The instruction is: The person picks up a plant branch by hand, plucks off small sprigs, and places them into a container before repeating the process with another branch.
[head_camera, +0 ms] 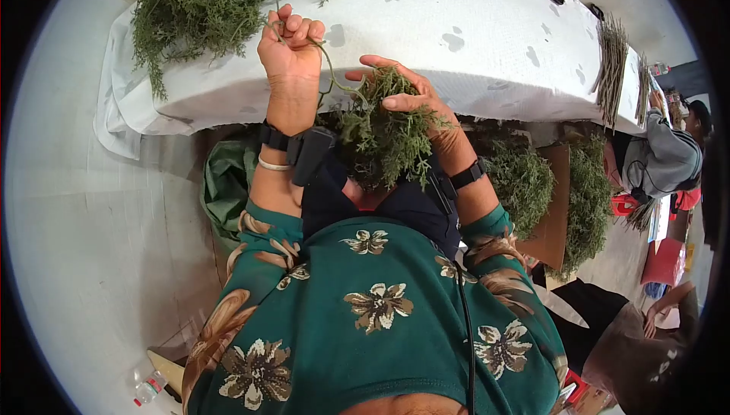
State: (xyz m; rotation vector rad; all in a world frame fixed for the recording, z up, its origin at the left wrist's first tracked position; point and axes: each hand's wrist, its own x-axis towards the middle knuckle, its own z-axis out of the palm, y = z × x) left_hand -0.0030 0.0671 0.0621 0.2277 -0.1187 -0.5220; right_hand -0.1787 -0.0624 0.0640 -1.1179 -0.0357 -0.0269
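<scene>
My left hand (292,44) is raised over the near edge of the table, its fingers curled around a thin green stem (329,67). The stem loops down to a bunch of green artificial-looking foliage (388,135) above my lap. Around the top of that bunch is my right hand (413,87), thumb across the leaves and fingers partly extended; leaves hide part of its grip. Beyond my left hand, a large heap of similar foliage (199,13) lies on the table and hangs over its edge.
A white patterned cloth covers the table (422,21). Bundles of thin stems (611,70) overhang its right end. Under the table are a green sack (228,187) and more foliage (519,181) beside cardboard (550,209). Other people (661,147) sit at the right.
</scene>
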